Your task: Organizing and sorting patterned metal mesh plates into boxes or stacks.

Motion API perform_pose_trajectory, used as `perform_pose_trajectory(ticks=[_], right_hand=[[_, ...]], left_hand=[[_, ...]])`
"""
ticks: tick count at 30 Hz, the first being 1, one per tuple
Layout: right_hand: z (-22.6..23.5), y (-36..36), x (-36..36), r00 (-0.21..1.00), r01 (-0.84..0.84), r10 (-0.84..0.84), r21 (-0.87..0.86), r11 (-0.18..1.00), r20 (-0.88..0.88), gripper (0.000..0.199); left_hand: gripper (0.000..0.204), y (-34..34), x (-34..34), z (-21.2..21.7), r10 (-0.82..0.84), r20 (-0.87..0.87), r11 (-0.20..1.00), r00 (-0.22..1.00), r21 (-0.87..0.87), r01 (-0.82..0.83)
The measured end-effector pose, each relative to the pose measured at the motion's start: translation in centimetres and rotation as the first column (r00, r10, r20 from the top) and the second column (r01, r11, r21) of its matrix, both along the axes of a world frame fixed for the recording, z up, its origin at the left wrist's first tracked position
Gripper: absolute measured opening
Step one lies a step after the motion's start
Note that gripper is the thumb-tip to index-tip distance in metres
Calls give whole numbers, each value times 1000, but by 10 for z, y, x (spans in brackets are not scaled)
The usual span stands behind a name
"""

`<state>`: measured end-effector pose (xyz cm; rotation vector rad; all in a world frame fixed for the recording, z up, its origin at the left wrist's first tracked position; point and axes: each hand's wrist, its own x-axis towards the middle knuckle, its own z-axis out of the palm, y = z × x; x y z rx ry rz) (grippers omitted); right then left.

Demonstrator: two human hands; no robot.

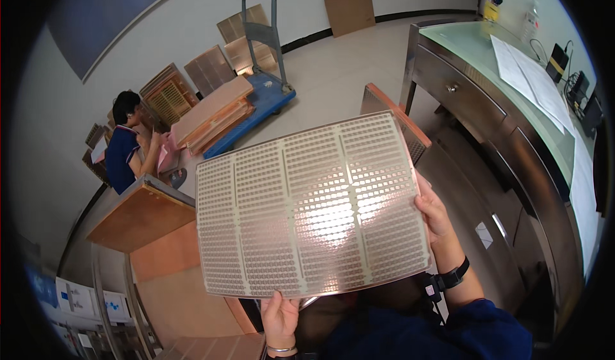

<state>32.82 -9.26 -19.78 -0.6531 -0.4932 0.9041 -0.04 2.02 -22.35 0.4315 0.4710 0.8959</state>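
Evidently, one panel (pixel 311 209) is held in both hands, raised in front of the body, its gridded face turned up to the view and caught by a bright glare right of centre. The long axis is laid left to right, with the right end set a little farther up the view.

Relation of note: two adjoining edges are held, not two opposite ones. The near long edge is taken by the left grip (pixel 280 318), left of that edge's middle; the right short edge is taken by the right grip (pixel 435 212), about halfway along. Both grips are closed on the panel; thumbs are seen at the rim, while most fingers are hidden beneath. From the left grip, the bulk of the panel lies forward and to the right; from the right grip, it lies wholly to the left. By judgement, the far left corner is the least supported, and the left grip is the nearer one to that end.

Around it: a brown board (pixel 144 212) is seen beyond the left edge, a copper-edged board (pixel 410 129) behind the far right corner. Well apart, a stack (pixel 214 113) is carried partly on a blue trolley (pixel 262 94), near a seated co-worker (pixel 122 152). At right, papers (pixel 532 81) are spread on a table (pixel 448 34).
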Motion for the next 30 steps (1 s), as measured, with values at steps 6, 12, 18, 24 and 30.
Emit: perform_pose_trajectory(ticks=[6, 12, 18, 24, 30], right_hand=[[-4, 3, -10, 997, -78, 77, -19, 997, -26, 77], [-1, 0, -15, 993, -117, 118, -44, 992, 8, 83], [-2, 0, -17, 991, -131, 131, -45, 990, -7, 83], [-11, 3, -19, 994, -107, 106, -62, 992, -10, 74], [-21, 2, -18, 997, -23, 16, -103, 994, -71, 70]], left_hand=[[46, 9, -11, -15, 23, -34, 1000, 999, 2, -23], [48, 12, -25, -32, 2, -56, 999, 998, -40, -4], [23, 3, -22, -17, 0, -239, 1000, 971, 14, 4], [32, 7, -34, -28, 18, -111, 1000, 994, 4, -18], [36, 10, -30, -27, -31, -84, 998, 996, 45, 35]])
